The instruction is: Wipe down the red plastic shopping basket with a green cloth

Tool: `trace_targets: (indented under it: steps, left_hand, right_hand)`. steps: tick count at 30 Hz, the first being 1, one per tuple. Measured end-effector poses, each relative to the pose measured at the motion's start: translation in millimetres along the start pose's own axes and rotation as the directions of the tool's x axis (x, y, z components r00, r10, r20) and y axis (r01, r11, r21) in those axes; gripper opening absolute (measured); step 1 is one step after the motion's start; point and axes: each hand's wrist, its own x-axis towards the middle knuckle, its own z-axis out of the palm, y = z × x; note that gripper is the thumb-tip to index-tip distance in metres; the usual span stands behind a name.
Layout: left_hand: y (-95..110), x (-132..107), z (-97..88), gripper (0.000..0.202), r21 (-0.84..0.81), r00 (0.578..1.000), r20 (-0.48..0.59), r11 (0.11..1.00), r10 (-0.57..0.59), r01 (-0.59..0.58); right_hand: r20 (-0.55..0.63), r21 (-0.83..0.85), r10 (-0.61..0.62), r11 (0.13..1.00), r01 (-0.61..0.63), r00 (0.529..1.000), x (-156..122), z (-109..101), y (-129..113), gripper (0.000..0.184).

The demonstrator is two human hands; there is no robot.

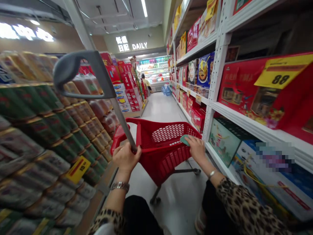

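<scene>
In front of me is a red plastic shopping cart [161,155] with a perforated basket, on dark legs with casters. My left hand [126,156] is closed on its near left rim, by the foot of a slanted grey pole [123,119]. A grey loop handle [84,96] sticks out from that pole higher up. My right hand [196,147] is at the right side of the rim, its fingers closed on a small flat pale-green object [185,140] whose kind I cannot make out. Part of the left grip is hidden behind the hand.
Stacked wrapped packs [49,130] with a yellow price card [78,169] stand close on the left. White shelving [216,62] with red gift boxes [259,88] lines the right. The pale aisle floor [158,104] runs ahead to a person [146,83] near lit cooler shelves.
</scene>
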Motion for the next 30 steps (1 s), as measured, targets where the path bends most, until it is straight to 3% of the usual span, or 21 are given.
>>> trace_targets:
  steps: [2,4,7,10,13,17,23,26,30]
  left_hand:
    - [4.6,-1.9,-4.3,0.033,-0.022,1.0,0.02,1.0,-0.021,0.021]
    - [9.7,-3.9,-7.7,0.033,-0.043,0.999,0.036,0.999,-0.03,0.032]
    - [16.8,-7.0,-10.2,0.033,-0.071,0.997,0.069,0.997,-0.036,0.041]
    - [23.0,-11.1,-12.2,0.033,-0.09,0.992,0.114,0.994,-0.044,0.054]
    - [28.6,-15.8,-17.2,0.036,-0.084,0.986,0.159,0.995,-0.042,0.056]
    - [33.5,-22.3,-27.2,0.043,-0.061,0.978,0.204,0.997,-0.039,0.053]
    - [35.3,-31.3,-33.1,0.041,-0.136,0.983,0.184,0.989,-0.025,0.051]
    - [38.0,-34.5,-35.0,0.043,-0.133,0.976,0.214,0.989,-0.033,0.063]
    - [41.7,-37.2,-42.2,0.05,-0.097,0.974,0.224,0.995,-0.01,0.033]
  right_hand:
    - [0.001,-0.034,0.071,0.997,-0.071,0.997,-2.6,-9.8,11.2,0.059]
    - [0.017,-0.053,0.076,0.996,-0.075,0.997,-8.7,-15.5,2.6,0.058]
    - [0.05,-0.042,-0.006,0.999,0.008,0.999,-25.6,-16.8,-38.4,0.057]
    - [0.043,0.113,-0.143,0.984,0.138,0.989,-45.5,-16.9,-87.3,0.056]
    - [-0.006,0.239,-0.267,0.935,0.261,0.964,-59.8,-21.0,-114.5,0.056]
    - [-0.026,0.243,-0.288,0.927,0.285,0.957,-75.3,-28.2,-100.2,0.061]
    - [-0.047,0.173,-0.145,0.973,0.151,0.988,-101.0,-30.1,-51.5,0.063]
    - [-0.109,0.22,-0.121,0.965,0.143,0.987,-103.0,-28.7,-57.4,0.06]
    - [-0.217,0.294,-0.228,0.912,0.286,0.949,-99.3,-29.0,-95.3,0.056]
